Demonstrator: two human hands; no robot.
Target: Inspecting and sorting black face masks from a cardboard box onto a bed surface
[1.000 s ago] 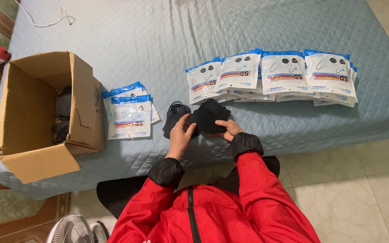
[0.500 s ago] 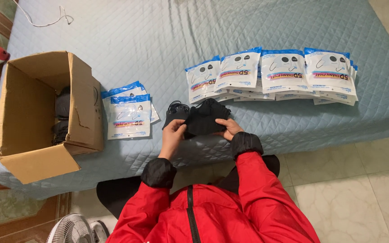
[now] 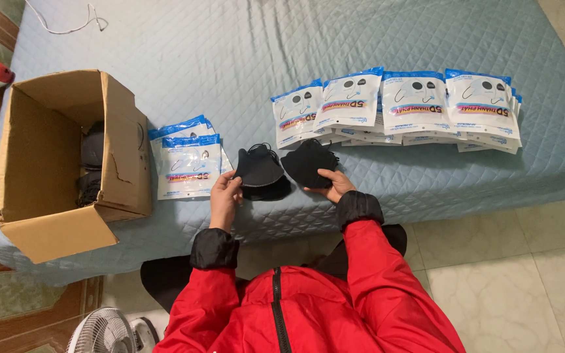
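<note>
Two small stacks of black face masks lie on the blue quilted bed [image 3: 243,59] near its front edge. My left hand [image 3: 225,196] grips the left stack of black masks [image 3: 259,171] at its left side. My right hand [image 3: 333,185] holds the right stack of black masks [image 3: 307,161] from below. The two stacks sit side by side, just touching. Both sleeves are red with black cuffs.
An open cardboard box [image 3: 60,163] with dark masks inside stands at the left. Flat blue-and-white packets [image 3: 188,163] lie beside it. A row of several overlapping packets [image 3: 400,104] runs along the right. A fan [image 3: 102,330] stands on the floor, a white cord [image 3: 67,26] far left.
The black masks, held together as one bundle before, are now split into two stacks. My left hand has moved left with one stack; my right hand stays near the other.
</note>
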